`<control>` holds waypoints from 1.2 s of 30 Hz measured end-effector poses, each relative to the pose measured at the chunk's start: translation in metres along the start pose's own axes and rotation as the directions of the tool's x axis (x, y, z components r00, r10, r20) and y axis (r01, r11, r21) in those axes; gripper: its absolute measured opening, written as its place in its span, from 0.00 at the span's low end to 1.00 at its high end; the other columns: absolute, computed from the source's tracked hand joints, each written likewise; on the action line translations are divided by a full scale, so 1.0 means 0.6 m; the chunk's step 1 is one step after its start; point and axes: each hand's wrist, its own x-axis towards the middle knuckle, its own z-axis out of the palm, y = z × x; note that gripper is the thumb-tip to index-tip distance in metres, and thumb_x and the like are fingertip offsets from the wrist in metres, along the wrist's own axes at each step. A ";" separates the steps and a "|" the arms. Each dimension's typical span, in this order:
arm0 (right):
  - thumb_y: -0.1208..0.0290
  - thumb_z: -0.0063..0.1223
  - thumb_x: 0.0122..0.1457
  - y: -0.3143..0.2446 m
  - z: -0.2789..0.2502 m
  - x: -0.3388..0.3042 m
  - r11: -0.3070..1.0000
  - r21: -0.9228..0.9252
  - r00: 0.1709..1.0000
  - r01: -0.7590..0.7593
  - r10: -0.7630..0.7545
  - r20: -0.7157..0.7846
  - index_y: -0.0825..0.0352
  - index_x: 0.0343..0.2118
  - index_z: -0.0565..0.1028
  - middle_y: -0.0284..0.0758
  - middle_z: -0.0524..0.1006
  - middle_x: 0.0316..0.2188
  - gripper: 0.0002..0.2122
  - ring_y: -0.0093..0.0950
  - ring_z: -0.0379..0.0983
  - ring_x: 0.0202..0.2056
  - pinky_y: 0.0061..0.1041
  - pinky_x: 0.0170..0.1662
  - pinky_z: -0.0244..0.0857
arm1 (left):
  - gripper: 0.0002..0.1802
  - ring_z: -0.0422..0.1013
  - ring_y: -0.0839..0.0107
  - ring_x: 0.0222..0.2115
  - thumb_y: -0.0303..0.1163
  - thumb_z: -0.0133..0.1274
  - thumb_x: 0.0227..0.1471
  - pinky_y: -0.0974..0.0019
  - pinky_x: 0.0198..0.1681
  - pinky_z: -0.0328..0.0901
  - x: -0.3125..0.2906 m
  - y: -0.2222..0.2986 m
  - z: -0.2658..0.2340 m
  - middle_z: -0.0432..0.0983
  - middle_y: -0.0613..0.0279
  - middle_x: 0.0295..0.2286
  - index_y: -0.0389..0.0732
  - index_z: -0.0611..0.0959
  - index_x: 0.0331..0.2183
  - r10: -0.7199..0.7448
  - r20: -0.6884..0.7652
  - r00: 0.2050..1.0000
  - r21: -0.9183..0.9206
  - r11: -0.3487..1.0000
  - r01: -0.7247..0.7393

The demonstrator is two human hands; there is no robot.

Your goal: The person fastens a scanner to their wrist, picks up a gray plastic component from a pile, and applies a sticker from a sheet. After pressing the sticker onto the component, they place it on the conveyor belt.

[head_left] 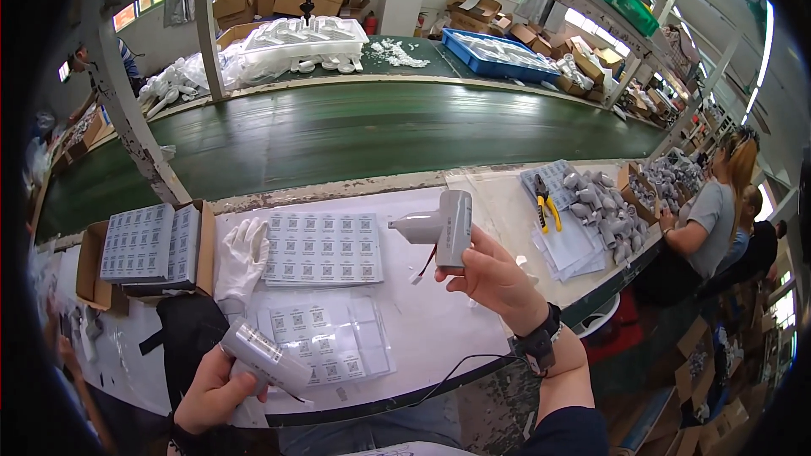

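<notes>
My right hand (494, 274) holds up a grey T-shaped plastic part (445, 225) with a thin red and white wire hanging from it, above the white worktop (422, 321). My left hand (215, 388) grips a grey cylindrical part (266, 356) low at the left, near the table's front edge. Two sheets of small square printed labels (323, 247) lie on the worktop between my hands, the nearer sheet (331, 339) partly peeled. A white glove (242, 255) lies left of the sheets. A black wristband sits on my right wrist.
A cardboard box (148, 249) with stacked label sheets stands at the left. Yellow-handled pliers (547, 203) and a pile of grey parts (604, 207) lie at the right. A green conveyor belt (380, 131) runs behind the worktop. Other people sit at the far right.
</notes>
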 end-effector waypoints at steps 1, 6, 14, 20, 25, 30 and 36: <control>0.67 0.48 0.55 0.001 0.000 -0.001 1.000 0.001 1.000 0.002 -0.002 -0.003 0.66 0.54 0.53 0.38 0.68 0.40 0.26 0.31 0.70 0.38 0.23 0.36 0.69 | 0.21 0.67 0.74 0.28 0.34 0.47 0.51 0.71 0.31 0.63 0.003 0.001 0.000 0.70 0.58 0.32 0.32 0.66 0.44 -0.017 0.029 0.999 0.017 1.000 0.017; 0.73 0.52 0.50 0.003 0.003 -0.006 0.977 -0.188 0.993 0.099 -0.108 -0.039 0.65 0.55 0.52 0.38 0.67 0.43 0.30 0.32 0.71 0.39 0.23 0.38 0.68 | 0.20 0.67 0.75 0.28 0.34 0.47 0.51 0.72 0.31 0.63 0.037 0.034 0.015 0.70 0.59 0.31 0.33 0.66 0.44 -0.044 0.060 0.997 0.099 0.994 0.038; 0.82 0.56 0.44 0.014 -0.003 -0.015 0.822 -0.503 0.947 0.265 -0.320 -0.024 0.66 0.54 0.53 0.36 0.65 0.41 0.33 0.28 0.70 0.40 0.24 0.42 0.68 | 0.20 0.67 0.76 0.30 0.36 0.47 0.52 0.73 0.35 0.63 0.168 0.041 0.043 0.70 0.60 0.32 0.35 0.66 0.44 -0.058 0.070 0.996 0.172 0.984 0.046; 0.83 0.58 0.42 0.007 0.003 -0.029 0.653 -0.687 0.919 0.320 -0.390 0.058 0.67 0.52 0.55 0.31 0.63 0.33 0.33 0.21 0.69 0.37 0.20 0.41 0.68 | 0.22 0.68 0.76 0.31 0.38 0.48 0.52 0.71 0.38 0.64 0.224 0.031 0.063 0.69 0.60 0.34 0.36 0.66 0.44 -0.138 0.076 0.987 0.055 0.989 0.134; 0.82 0.58 0.41 0.003 0.010 -0.038 0.543 -0.784 0.903 0.300 -0.426 0.051 0.67 0.52 0.57 0.31 0.63 0.31 0.33 0.19 0.68 0.33 0.18 0.39 0.68 | 0.21 0.69 0.75 0.29 0.39 0.48 0.51 0.71 0.36 0.66 0.243 0.022 0.063 0.70 0.60 0.32 0.37 0.66 0.43 -0.158 0.018 0.987 0.012 0.987 0.157; 0.82 0.59 0.39 0.006 0.018 -0.043 0.440 -0.838 0.869 0.323 -0.489 0.078 0.67 0.51 0.58 0.31 0.65 0.29 0.32 0.18 0.67 0.32 0.17 0.37 0.68 | 0.20 0.68 0.75 0.25 0.41 0.48 0.51 0.71 0.32 0.67 0.274 0.013 0.039 0.70 0.60 0.29 0.38 0.67 0.41 -0.181 -0.037 0.983 0.003 0.983 0.182; 0.80 0.59 0.39 0.001 0.030 -0.049 0.354 -0.886 0.865 0.300 -0.492 0.096 0.67 0.50 0.59 0.32 0.66 0.28 0.32 0.19 0.67 0.31 0.17 0.36 0.68 | 0.15 0.66 0.76 0.21 0.40 0.46 0.52 0.74 0.25 0.65 0.376 -0.012 -0.033 0.70 0.61 0.25 0.39 0.68 0.36 -0.198 -0.231 0.953 -0.071 0.980 0.186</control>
